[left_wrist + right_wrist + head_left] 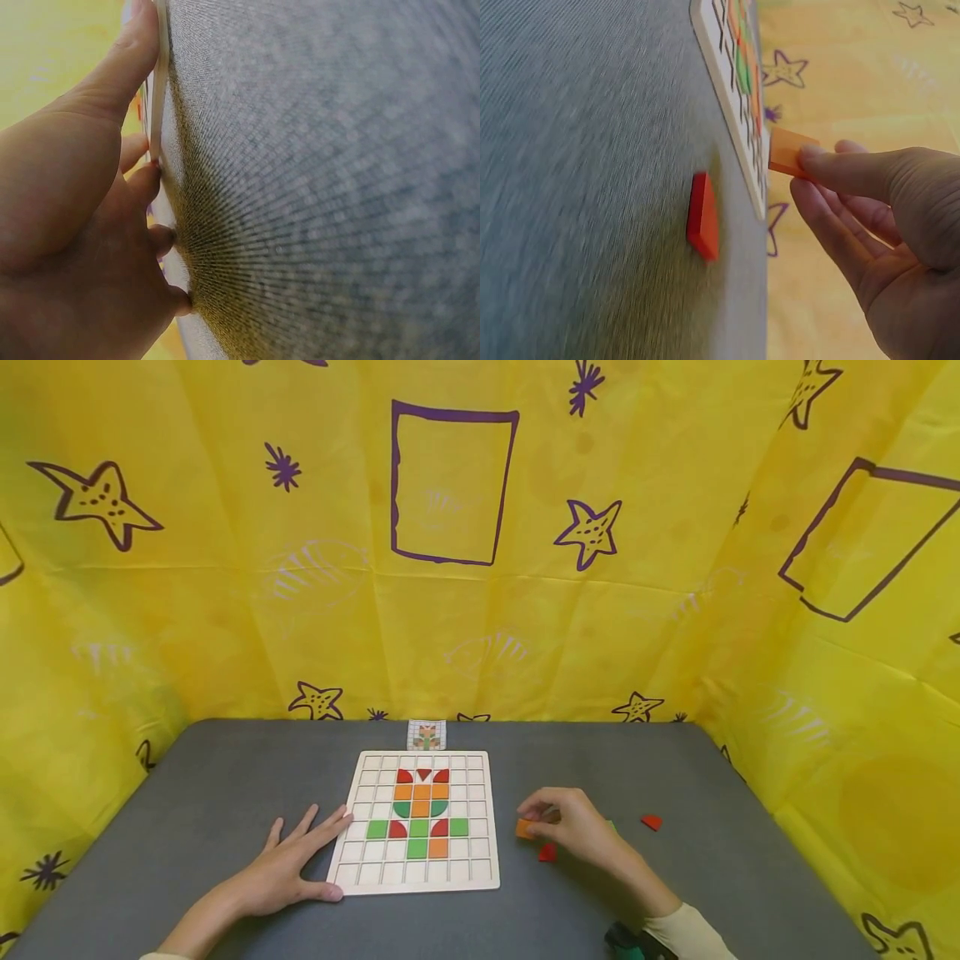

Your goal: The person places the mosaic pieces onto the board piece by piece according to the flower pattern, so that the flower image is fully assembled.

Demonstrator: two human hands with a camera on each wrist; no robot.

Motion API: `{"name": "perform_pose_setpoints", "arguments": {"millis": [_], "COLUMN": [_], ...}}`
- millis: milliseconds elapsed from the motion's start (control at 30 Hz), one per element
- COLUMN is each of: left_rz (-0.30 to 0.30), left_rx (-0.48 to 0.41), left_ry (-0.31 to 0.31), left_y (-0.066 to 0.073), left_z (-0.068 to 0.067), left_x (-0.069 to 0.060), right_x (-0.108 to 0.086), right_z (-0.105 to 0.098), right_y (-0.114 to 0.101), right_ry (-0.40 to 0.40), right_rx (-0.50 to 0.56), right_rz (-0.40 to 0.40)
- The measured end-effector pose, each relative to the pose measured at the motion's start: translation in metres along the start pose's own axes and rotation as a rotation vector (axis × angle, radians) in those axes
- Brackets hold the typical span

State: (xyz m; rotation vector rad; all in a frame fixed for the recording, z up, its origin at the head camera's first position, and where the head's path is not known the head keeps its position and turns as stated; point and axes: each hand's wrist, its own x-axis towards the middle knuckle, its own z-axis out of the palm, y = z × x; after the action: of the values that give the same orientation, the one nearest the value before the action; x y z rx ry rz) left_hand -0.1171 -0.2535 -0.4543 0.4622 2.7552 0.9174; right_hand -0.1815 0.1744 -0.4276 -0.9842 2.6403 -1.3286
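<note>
A white wooden grid board (367,871) lies on the grey table, with red, orange and green tiles set in its squares like a flower. My left hand (281,870) rests at the board's left edge, fingers spread, with thumb and fingertips touching the rim. To the right of the board, my right hand (573,827) pinches an orange square tile (786,152) between thumb and fingers, held above the table. A red tile (703,217) lies on the table just below that hand. A green piece (611,827) is mostly hidden behind the right wrist.
Another red piece (652,822) lies farther right on the table (585,760). Behind the board sits a small pattern card (427,736) showing a similar flower. A dark object with green (628,941) is at the right forearm. Yellow printed cloth (480,635) surrounds the table.
</note>
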Motion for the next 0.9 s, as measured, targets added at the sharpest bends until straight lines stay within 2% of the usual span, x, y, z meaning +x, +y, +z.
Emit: {"name": "perform_pose_setpoints", "arguments": {"millis": [100,200,467,667,900], "left_rz": [0.058,0.089,0.052,0.043,0.053], "left_rx": [0.007,0.006,0.001,-0.010,-0.004], "left_ry": [0.033,0.056,0.035,0.017,0.027], "left_y": [-0.003,-0.006,-0.003,-0.002,-0.001], "left_z": [0.001,0.000,0.000,0.003,0.000], "left_x": [-0.001,-0.002,-0.001,-0.003,-0.001], "right_x": [0.007,0.014,0.029,0.035,0.050], "right_z": [0.006,0.013,0.031,0.046,0.064], "right_y": [-0.005,-0.010,-0.025,-0.031,-0.042], "right_ry": [-0.002,-0.006,-0.045,-0.076,-0.117], "right_rx": [0.001,0.004,0.026,0.038,0.075], "right_rz": [-0.012,-0.032,-0.028,-0.025,-0.039]}}
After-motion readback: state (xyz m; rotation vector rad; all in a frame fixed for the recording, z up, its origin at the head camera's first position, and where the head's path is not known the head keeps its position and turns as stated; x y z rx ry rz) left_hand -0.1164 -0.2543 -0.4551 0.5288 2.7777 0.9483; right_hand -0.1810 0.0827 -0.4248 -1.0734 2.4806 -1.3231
